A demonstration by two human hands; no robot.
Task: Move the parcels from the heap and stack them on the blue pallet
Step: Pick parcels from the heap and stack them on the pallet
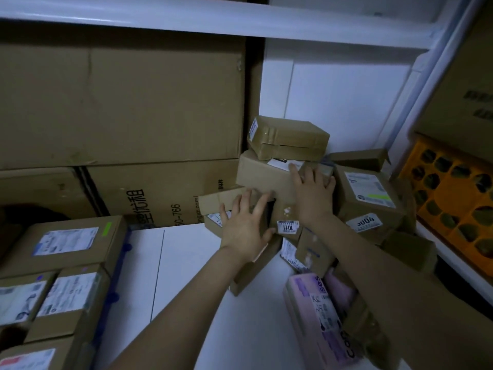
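White floor and tall cartons point(106, 102) fill the back. At left, labelled parcels point(64, 241) sit stacked on the blue pallet point(120, 265). In the heap point(368, 198), the left hand point(244, 225) presses spread fingers on a low parcel point(213, 202). The right hand point(310, 193) lies flat, ungripping, on the parcel above point(261, 177).

- The scene is dimly lit, with a bluish cast.
- Straight shelf point(186, 20) lines are bent by wide-angle distortion.
- The lower-left parcels point(72, 292) are blurred.

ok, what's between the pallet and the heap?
Head view: bare white floor from pallet to heap, crossed only by the left arm.
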